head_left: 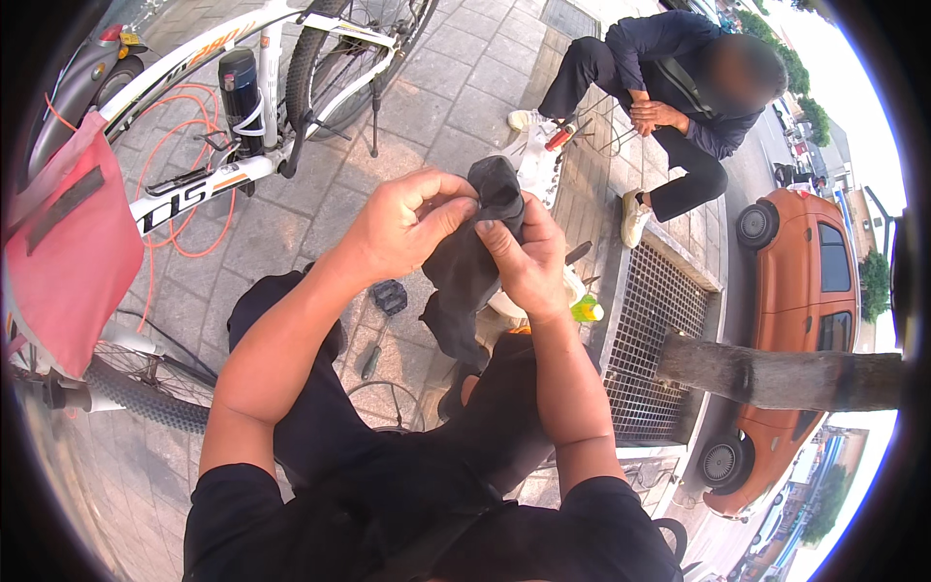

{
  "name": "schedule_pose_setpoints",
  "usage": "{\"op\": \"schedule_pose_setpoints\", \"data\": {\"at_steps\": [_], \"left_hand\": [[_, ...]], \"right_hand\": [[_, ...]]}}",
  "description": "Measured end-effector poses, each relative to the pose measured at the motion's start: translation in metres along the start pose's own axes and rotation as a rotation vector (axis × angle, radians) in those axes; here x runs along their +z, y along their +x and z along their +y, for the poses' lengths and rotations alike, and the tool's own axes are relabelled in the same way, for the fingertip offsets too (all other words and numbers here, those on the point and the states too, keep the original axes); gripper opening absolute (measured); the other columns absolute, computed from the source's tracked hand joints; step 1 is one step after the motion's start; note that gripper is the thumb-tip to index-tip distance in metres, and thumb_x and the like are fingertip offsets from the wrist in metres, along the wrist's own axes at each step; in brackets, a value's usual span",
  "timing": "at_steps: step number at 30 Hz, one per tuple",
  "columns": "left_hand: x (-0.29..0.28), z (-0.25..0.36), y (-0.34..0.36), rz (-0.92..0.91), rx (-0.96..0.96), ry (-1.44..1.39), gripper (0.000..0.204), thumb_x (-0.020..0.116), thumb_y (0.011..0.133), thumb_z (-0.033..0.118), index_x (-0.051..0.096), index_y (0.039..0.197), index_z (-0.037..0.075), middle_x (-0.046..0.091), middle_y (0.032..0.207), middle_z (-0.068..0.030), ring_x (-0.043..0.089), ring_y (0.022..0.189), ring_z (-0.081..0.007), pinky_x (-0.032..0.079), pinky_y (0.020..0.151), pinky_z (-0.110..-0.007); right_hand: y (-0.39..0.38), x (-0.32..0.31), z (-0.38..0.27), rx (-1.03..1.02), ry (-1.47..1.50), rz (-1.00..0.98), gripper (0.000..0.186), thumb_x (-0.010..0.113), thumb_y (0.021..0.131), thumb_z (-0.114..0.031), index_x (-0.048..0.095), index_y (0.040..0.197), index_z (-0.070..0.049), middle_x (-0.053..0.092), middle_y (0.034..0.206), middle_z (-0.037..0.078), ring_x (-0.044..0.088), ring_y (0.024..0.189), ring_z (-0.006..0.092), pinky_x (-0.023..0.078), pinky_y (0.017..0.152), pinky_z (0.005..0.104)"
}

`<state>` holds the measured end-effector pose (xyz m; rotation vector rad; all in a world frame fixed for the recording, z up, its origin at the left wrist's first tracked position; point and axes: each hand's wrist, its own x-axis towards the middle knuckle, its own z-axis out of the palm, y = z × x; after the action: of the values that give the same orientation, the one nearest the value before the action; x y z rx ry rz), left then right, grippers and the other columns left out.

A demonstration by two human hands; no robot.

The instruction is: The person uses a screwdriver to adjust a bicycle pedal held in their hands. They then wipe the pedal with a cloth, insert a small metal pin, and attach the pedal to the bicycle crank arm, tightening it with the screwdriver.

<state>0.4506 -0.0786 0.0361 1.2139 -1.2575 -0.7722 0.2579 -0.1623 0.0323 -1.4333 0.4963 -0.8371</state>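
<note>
Black cloth (456, 276), perhaps a glove, raised in front of the lap, above the paving (427, 116). Pinched near its upper end between thumb and fingers of left hand (405, 225) and right hand (535, 274), both closed on it: a hold from 2 sides, apparently to keep the mouth spread, loose length left hanging below. Down on the paving between the legs, black pedal (391, 297) and apparent screwdriver (370, 362), probably there for easy reach. To the left, white mountain bike (270, 97) with kickstand (375, 121) lowered, presumably for support. Near the grating's left edge, yellow-green bottle (588, 309). By the grating's (648, 325) upper corner, seated person (669, 82), both hands together.
</note>
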Motion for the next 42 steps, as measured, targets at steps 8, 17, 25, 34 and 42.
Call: {"op": "schedule_pose_setpoints", "data": {"at_steps": [8,17,25,34,42], "left_hand": [[0.001,-0.005,0.0,-0.043,-0.29,-0.182,0.028,0.072,0.109,0.02,0.076,0.126,-0.002,0.075,0.096,0.0001,0.065,0.08,-0.0053,0.055,0.072,-0.024],[-0.004,-0.01,0.001,-0.101,-0.416,-0.396,0.035,0.078,0.105,0.031,0.077,0.117,-0.001,0.078,0.103,-0.0037,0.069,0.089,-0.0098,0.058,0.074,-0.03],[0.003,-0.014,0.0,-0.096,-0.485,-0.486,0.039,0.083,0.1,0.035,0.078,0.114,-0.001,0.077,0.107,-0.0068,0.07,0.096,-0.0139,0.059,0.076,-0.033],[-0.001,-0.018,0.003,-0.083,-0.504,-0.472,0.034,0.079,0.103,0.032,0.078,0.117,0.001,0.076,0.103,-0.0023,0.068,0.093,-0.0104,0.058,0.076,-0.03],[-0.005,-0.023,0.001,-0.183,-0.365,-0.437,0.03,0.075,0.107,0.028,0.076,0.118,0.0,0.074,0.1,0.0005,0.066,0.09,-0.0087,0.056,0.08,-0.028]], "right_hand": [[0.004,0.001,0.002,-0.153,-0.579,0.102,0.031,0.08,0.096,-0.012,0.071,0.124,0.0,0.071,0.103,0.012,0.069,0.096,0.0246,0.055,0.088,0.0362],[-0.001,0.005,-0.008,-0.256,-0.77,0.02,0.022,0.071,0.102,-0.011,0.066,0.121,0.0,0.065,0.099,0.015,0.067,0.089,0.0339,0.053,0.081,0.0411],[0.0,-0.001,-0.015,-0.258,-0.792,0.001,0.017,0.069,0.103,-0.008,0.067,0.119,0.0,0.065,0.097,0.012,0.066,0.088,0.025,0.052,0.081,0.036],[0.003,0.001,-0.011,-0.197,-0.764,0.004,0.022,0.075,0.101,-0.01,0.068,0.119,0.0,0.067,0.101,0.011,0.066,0.091,0.0229,0.053,0.084,0.0351],[0.0,-0.007,-0.006,-0.024,-0.401,-0.02,0.025,0.073,0.106,-0.016,0.067,0.124,0.0,0.073,0.104,0.004,0.064,0.095,0.0135,0.053,0.086,0.0303]]}}
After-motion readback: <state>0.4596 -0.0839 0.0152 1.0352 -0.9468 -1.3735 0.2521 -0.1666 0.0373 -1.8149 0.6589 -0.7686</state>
